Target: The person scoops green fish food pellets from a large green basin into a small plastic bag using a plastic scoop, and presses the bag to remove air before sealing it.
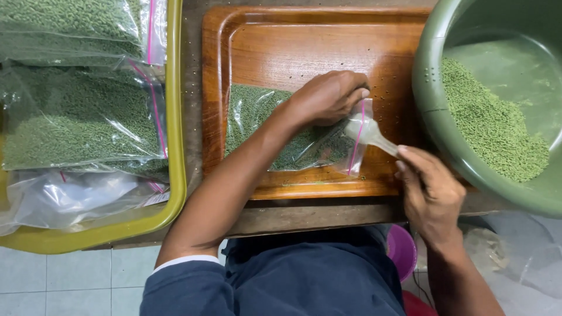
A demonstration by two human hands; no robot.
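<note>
Your left hand rests on the mouth end of a clear zip bag that lies flat on the wooden tray. Its fingers are curled together, pinching the bag's upper edge just beside the pink zip strip, so the opening is held up. The bag is partly filled with small green pellets, which sit mostly toward its closed left end.

Your right hand holds a pale plastic scoop by its handle, fingers closed around it, thumb and forefinger on top. The scoop's bowl sits right at the bag's mouth, touching the plastic just below your left hand; you cannot tell from here whether there are pellets in it.

To your right, a large green basin overlaps the tray's edge, with a heap of loose green pellets lying against its far side. To your left, a yellow-green tub holds several filled and sealed bags of the same pellets, stacked flat, with some empty clear bags at its near end. The tray sits on a worn desk, and a few stray pellets dot the tray's surface near the basin.
</note>
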